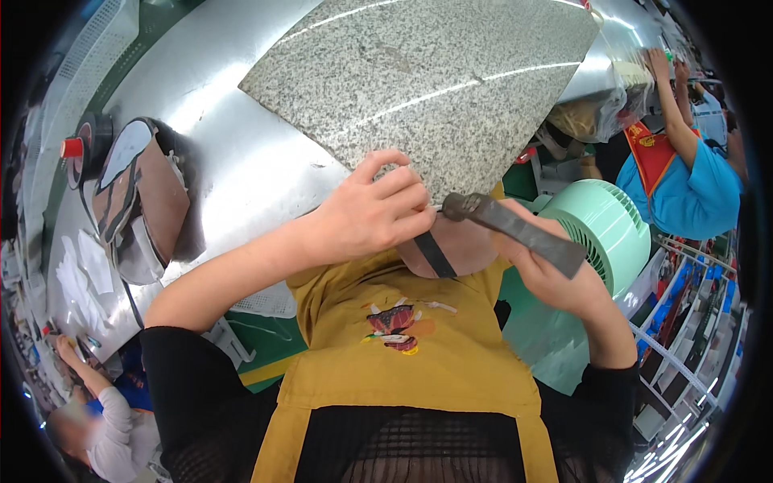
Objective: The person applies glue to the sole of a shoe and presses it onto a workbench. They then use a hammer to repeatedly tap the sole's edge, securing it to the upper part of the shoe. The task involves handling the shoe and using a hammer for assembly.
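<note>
My left hand point(378, 205) is closed at the near corner of a speckled granite slab point(435, 97). Its fingers are curled on a brownish-pink leather piece point(473, 243) with a black strip point(435, 256), and the part under the fingers is hidden. This piece lies against my mustard apron, at the slab's near corner. In my right hand point(555, 274) is a dark metal hammer point(523, 231). Its round face is just right of my left fingertips, close above the leather piece, and whether they touch I cannot tell. Most of the handle is hidden by my hand.
Similar leather pieces point(165, 197) are stacked on the metal table point(217, 153) to the left, by a black round device with a red knob point(72, 148). A mint-green fan point(600, 229) stands close to my right hand. Co-workers are at far right and lower left.
</note>
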